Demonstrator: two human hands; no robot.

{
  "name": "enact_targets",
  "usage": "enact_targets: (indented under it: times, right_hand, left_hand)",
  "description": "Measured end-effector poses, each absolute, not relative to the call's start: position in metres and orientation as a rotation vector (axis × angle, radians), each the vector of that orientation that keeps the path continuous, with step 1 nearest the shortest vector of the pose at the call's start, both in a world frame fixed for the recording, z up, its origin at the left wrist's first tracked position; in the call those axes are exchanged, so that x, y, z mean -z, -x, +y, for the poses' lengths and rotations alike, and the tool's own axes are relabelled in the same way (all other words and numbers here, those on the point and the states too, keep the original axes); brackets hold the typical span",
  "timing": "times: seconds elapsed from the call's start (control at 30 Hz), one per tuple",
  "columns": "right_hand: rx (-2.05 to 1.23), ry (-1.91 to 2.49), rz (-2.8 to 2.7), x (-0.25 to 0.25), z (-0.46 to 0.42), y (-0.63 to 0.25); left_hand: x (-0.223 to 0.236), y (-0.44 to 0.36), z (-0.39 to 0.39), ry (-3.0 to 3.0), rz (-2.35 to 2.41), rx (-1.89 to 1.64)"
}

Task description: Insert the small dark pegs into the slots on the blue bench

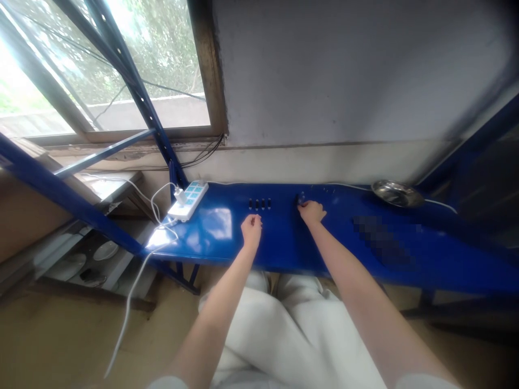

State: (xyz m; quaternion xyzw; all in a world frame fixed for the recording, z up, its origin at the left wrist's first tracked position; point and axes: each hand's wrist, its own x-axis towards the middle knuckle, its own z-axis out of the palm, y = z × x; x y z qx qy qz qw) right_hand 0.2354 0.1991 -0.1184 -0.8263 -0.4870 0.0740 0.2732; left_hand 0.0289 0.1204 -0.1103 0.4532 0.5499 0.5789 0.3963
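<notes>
My left hand [252, 230] is at the front part of the blue table, its fingers curled together. Whatever may be between them is too small to make out. Just beyond it, several small dark cylinders with light ends [263, 204] stand in a short row. Farther right, my right hand [311, 212] reaches over the table with its fingertips closed at a small dark object [299, 200]. Its kind is unclear. A small clear or bluish piece [302, 195] shows beside those fingertips.
A white power strip [188, 201] with a plug and cable lies at the table's left end. At the back right is a shiny metal dish [397, 193]. Tiny bits [327, 190] lie near the wall. A blurred dark patch [381, 240] covers part of the right side.
</notes>
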Motion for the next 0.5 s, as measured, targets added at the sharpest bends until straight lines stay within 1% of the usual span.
enact_targets:
  times: [0.33, 0.5]
  right_hand:
    - [-0.242, 2.261, -1.259, 0.1128, 0.2001, -0.2311]
    - [-0.184, 2.234, -1.286, 0.1152, 0.1948, -0.2295]
  left_hand:
    - [0.1111, -0.0281, 0.1197, -1.164, 1.39, -1.459]
    - [0.1102, -0.0282, 0.119, -1.168, 1.403, -1.46]
